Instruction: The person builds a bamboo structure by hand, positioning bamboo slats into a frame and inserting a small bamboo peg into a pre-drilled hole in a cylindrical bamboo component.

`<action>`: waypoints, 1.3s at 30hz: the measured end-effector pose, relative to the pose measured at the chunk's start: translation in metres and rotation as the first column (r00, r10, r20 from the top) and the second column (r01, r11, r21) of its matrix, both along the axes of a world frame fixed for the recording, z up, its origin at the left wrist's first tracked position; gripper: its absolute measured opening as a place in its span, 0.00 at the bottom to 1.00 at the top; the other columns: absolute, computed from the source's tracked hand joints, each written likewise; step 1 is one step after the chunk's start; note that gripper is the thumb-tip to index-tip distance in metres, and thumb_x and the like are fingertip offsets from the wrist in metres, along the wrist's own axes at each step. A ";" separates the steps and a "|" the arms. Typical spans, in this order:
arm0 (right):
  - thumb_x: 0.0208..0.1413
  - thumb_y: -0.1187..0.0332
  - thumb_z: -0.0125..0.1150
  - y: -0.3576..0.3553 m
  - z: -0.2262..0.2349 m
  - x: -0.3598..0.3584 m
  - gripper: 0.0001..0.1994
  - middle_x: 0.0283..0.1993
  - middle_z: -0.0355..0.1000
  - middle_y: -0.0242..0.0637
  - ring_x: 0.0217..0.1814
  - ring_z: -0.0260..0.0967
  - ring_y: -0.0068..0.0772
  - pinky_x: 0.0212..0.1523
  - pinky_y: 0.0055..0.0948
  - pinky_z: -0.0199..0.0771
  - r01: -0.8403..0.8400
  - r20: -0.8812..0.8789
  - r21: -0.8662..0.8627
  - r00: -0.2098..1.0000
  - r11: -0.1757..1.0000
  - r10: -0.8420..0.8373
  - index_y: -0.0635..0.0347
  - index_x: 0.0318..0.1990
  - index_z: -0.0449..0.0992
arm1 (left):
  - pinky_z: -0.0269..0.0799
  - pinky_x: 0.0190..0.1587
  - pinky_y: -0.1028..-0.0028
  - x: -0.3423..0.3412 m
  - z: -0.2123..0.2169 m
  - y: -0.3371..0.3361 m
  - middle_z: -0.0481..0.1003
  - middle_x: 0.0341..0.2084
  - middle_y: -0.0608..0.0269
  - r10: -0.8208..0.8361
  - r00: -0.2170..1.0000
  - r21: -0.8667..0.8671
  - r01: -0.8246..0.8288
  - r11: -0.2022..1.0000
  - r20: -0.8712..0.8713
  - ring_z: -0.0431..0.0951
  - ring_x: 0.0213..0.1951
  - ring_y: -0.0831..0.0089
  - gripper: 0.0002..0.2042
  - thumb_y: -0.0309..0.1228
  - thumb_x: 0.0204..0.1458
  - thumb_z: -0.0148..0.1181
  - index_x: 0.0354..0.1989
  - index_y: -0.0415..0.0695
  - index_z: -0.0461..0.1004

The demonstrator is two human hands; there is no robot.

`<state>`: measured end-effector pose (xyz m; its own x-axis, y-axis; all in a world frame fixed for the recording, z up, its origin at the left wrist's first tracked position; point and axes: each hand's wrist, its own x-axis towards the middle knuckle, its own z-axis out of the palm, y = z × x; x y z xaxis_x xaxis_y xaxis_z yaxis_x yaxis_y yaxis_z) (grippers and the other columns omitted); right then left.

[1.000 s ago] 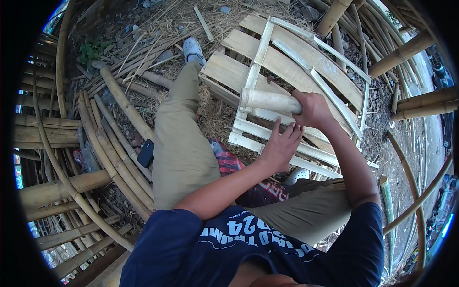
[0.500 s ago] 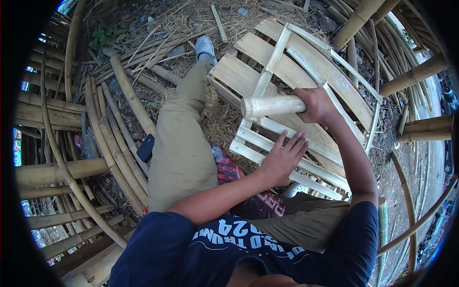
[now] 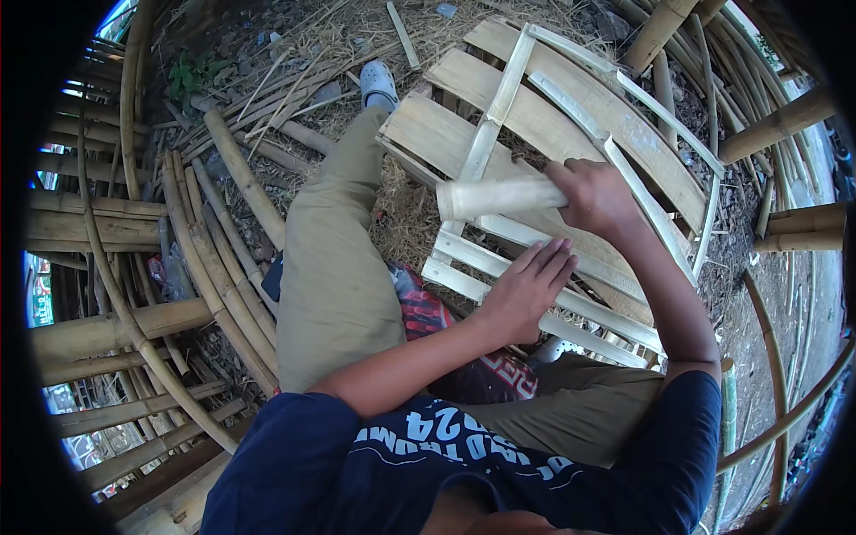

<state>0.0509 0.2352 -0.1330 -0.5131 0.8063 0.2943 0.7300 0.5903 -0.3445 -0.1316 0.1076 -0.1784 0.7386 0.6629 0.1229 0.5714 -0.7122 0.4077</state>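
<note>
My right hand (image 3: pixel 599 198) is wrapped round one end of a short, thick bamboo pole (image 3: pixel 499 198), whose blurred far end points left above the slats. Below it my left hand (image 3: pixel 528 290) lies with fingers stretched out on the pale bamboo slats (image 3: pixel 477 260) at the near side of a slatted frame. Wider flat boards (image 3: pixel 473 85) form the frame's far part, and a narrow crosspiece (image 3: pixel 497 111) runs over them. Whether the pole touches the slats beneath it I cannot tell.
Long bamboo poles (image 3: pixel 209 267) lie to the left of my outstretched leg. A bamboo railing (image 3: pixel 125 323) stands at the far left. More poles (image 3: pixel 776 125) cross at the right. Split bamboo strips and straw (image 3: pixel 303 80) litter the ground ahead.
The bamboo pole has shifted slightly and is now blurred by motion. My left hand stays on the slats, its fingers closer together. The whole view has moved a little.
</note>
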 end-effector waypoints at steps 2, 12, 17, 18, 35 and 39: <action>0.44 0.72 0.71 0.003 -0.003 0.000 0.18 0.31 0.78 0.46 0.35 0.81 0.51 0.34 0.45 0.79 -0.096 0.354 0.107 0.934 0.990 0.053 0.58 0.45 0.76 | 0.46 0.81 0.53 0.000 -0.001 0.002 0.60 0.73 0.42 -0.018 0.998 -0.016 0.019 1.000 0.055 0.56 0.78 0.52 0.49 0.30 0.36 0.72 0.73 0.32 0.60; 0.42 0.71 0.68 0.002 0.001 0.004 0.18 0.29 0.75 0.39 0.32 0.78 0.50 0.30 0.47 0.77 -0.089 0.207 0.113 0.976 0.990 0.064 0.55 0.45 0.75 | 0.48 0.80 0.55 0.000 0.007 0.002 0.61 0.72 0.40 -0.012 1.000 0.001 0.012 1.000 0.004 0.58 0.77 0.50 0.50 0.31 0.33 0.74 0.72 0.31 0.61; 0.41 0.72 0.67 0.011 -0.011 0.018 0.19 0.29 0.74 0.39 0.31 0.78 0.50 0.29 0.47 0.77 -0.148 0.275 0.201 0.957 0.968 0.089 0.56 0.45 0.76 | 0.48 0.80 0.55 0.000 0.006 0.001 0.61 0.72 0.40 -0.010 1.000 0.001 0.010 1.000 0.007 0.58 0.77 0.50 0.51 0.30 0.32 0.75 0.72 0.31 0.61; 0.41 0.73 0.67 0.009 -0.001 0.012 0.18 0.29 0.73 0.40 0.31 0.77 0.49 0.30 0.46 0.77 -0.065 0.110 0.226 0.993 0.972 0.041 0.57 0.44 0.76 | 0.48 0.80 0.55 0.000 0.006 0.001 0.61 0.72 0.40 -0.006 1.000 0.004 0.006 1.000 0.004 0.59 0.76 0.50 0.50 0.30 0.32 0.75 0.72 0.31 0.61; 0.38 0.70 0.72 0.005 -0.013 0.012 0.21 0.32 0.73 0.36 0.33 0.77 0.45 0.31 0.44 0.76 -0.182 0.266 0.209 0.956 0.961 0.123 0.52 0.44 0.76 | 0.48 0.80 0.55 0.001 0.005 0.000 0.63 0.71 0.41 -0.008 1.000 -0.009 0.009 1.000 0.016 0.58 0.77 0.51 0.49 0.29 0.34 0.73 0.72 0.30 0.61; 0.36 0.69 0.72 0.012 -0.017 0.021 0.22 0.32 0.73 0.34 0.34 0.76 0.41 0.33 0.41 0.75 -0.350 0.240 0.248 0.926 0.903 0.293 0.53 0.44 0.76 | 0.48 0.80 0.55 0.003 0.004 0.001 0.63 0.70 0.40 -0.002 1.000 -0.005 0.003 1.000 0.027 0.59 0.76 0.50 0.48 0.28 0.34 0.73 0.71 0.30 0.62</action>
